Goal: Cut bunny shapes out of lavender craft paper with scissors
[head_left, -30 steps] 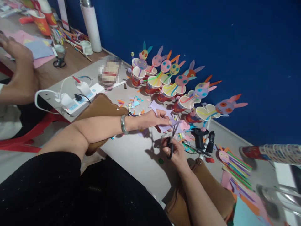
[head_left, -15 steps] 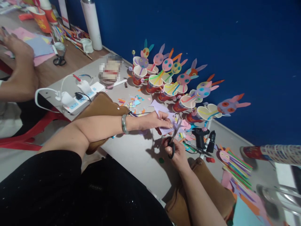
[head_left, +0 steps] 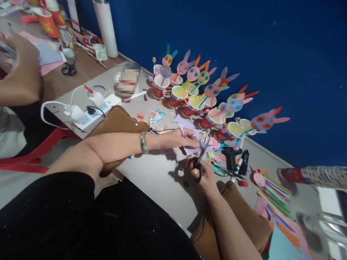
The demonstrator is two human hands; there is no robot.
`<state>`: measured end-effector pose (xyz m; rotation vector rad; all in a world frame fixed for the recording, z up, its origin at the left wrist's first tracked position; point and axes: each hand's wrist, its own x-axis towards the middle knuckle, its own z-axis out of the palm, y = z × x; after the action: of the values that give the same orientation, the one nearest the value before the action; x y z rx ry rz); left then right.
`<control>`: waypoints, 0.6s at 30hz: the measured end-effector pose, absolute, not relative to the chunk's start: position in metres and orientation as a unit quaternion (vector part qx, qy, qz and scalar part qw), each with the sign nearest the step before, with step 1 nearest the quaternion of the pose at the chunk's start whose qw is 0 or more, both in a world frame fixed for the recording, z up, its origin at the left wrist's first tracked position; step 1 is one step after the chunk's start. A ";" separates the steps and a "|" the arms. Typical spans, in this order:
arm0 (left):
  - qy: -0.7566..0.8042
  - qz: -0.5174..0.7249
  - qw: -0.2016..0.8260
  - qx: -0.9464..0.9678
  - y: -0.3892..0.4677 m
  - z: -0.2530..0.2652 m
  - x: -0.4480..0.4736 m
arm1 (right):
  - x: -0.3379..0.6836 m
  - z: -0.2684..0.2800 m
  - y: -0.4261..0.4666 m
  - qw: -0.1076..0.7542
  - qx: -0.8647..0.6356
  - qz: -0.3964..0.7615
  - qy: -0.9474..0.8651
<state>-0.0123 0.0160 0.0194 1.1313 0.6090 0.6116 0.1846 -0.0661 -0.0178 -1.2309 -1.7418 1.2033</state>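
My left hand (head_left: 182, 139) pinches a sheet of purple paper (head_left: 184, 122) above the table. The fingers of my right hand (head_left: 204, 177) are in the black handles of a pair of scissors (head_left: 200, 166), whose blades point up at the paper by my left fingertips. The blades are slightly apart. Paper scraps (head_left: 155, 118) lie scattered around and behind my hands. Beyond my right hand is a black glue gun (head_left: 231, 157). Part of the paper is hidden behind my left fingers.
Along the blue wall stand several paper cups (head_left: 179, 94) with paper rabbit heads on sticks. A power strip (head_left: 99, 112) lies at left, a cup stack (head_left: 311, 177) at right. Brown cushions (head_left: 241, 213) lie under my arms. A co-worker's arm (head_left: 21, 72) is at far left.
The scissor blades have opened very slightly against the purple paper; my hands have stayed nearly in place. At far left the co-worker's arm has moved and their hand has shifted.
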 end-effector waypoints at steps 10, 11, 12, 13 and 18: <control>0.273 0.289 0.756 0.520 0.017 0.015 -0.011 | 0.181 -0.014 -0.066 0.332 -0.483 0.466 -0.663; 0.272 0.289 0.756 0.520 0.018 0.014 -0.011 | 0.181 -0.014 -0.066 0.332 -0.485 0.465 -0.662; 0.271 0.290 0.757 0.519 0.018 0.014 -0.011 | 0.181 -0.014 -0.066 0.333 -0.486 0.465 -0.661; 0.270 0.291 0.758 0.518 0.018 0.014 -0.011 | 0.181 -0.014 -0.066 0.334 -0.486 0.464 -0.661; 0.270 0.289 0.764 0.511 0.018 0.014 -0.011 | 0.183 -0.017 -0.067 0.341 -0.485 0.466 -0.656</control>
<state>-0.0114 0.0180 0.0145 1.1106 0.5863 0.6273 0.1829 -0.0673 -0.0171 -1.2618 -1.7079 1.2132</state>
